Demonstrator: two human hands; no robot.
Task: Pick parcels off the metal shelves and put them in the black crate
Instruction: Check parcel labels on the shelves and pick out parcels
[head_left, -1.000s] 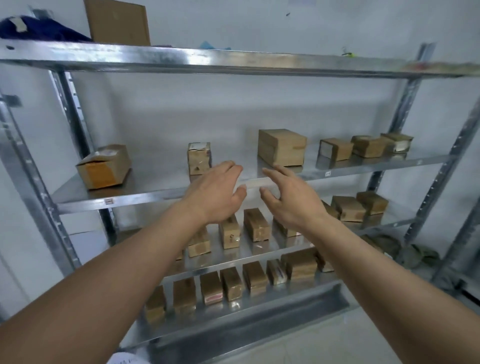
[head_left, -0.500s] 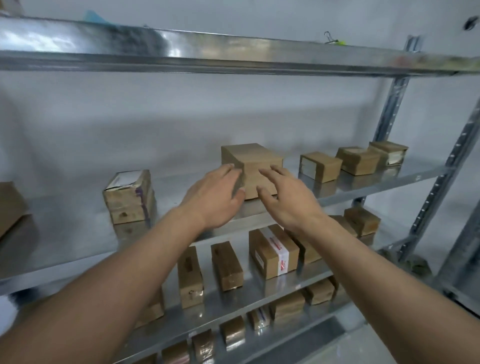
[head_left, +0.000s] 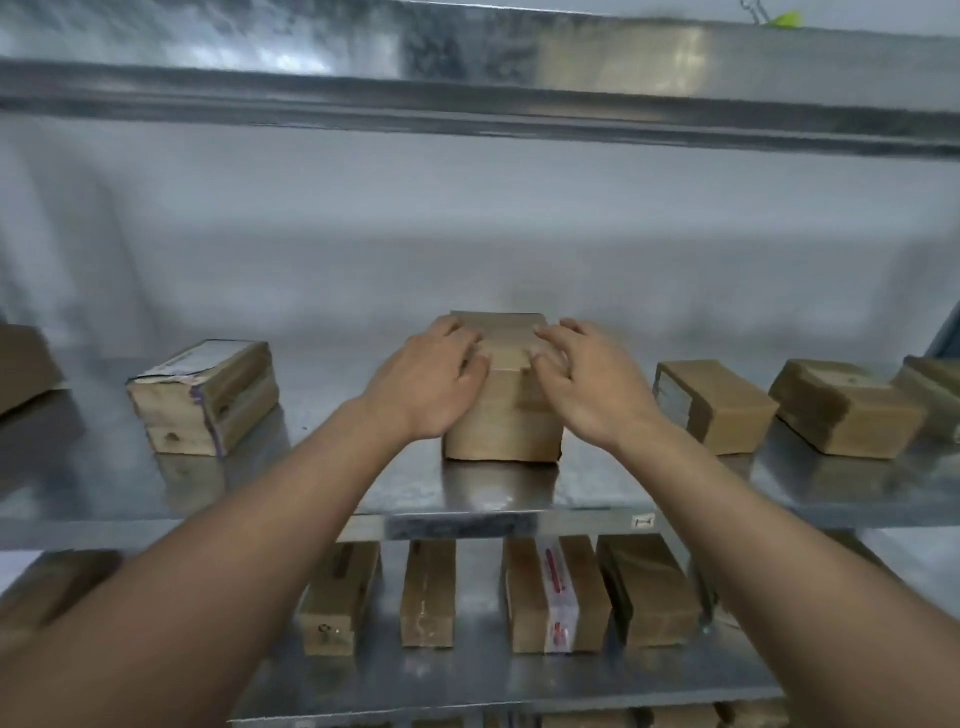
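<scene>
1. The tall brown parcel (head_left: 503, 410) stands upright on the middle metal shelf (head_left: 467, 493), near its front edge; plain cardboard wrapped in brownish tape, its front face bare.
2. My left hand (head_left: 431, 384) lies on the parcel's upper left corner, fingers spread and bent loosely over the top edge. I cannot tell whether they press or only touch.
3. My right hand (head_left: 587, 384) lies on the upper right corner, fingers apart and bent the same way, thumb on the front face.
4. My hands hide most of the parcel's top and both its sides.
5. Left of the parcel, well apart, sits a flat parcel with a white label (head_left: 205, 397); its print is too blurred to read.
6. Right of the parcel sit two low brown parcels (head_left: 714, 405) (head_left: 847, 410); a third is cut off by the frame edge.
7. Below the parcel, on the lower shelf (head_left: 467, 680), a row of narrow parcels stands end-on; one bears a white strip with red writing (head_left: 558, 592) that I cannot make out.
8. A small sticker (head_left: 643, 521) on the middle shelf's front lip is illegible.
9. Above the parcel runs the upper shelf (head_left: 467, 67), blurred.
</scene>
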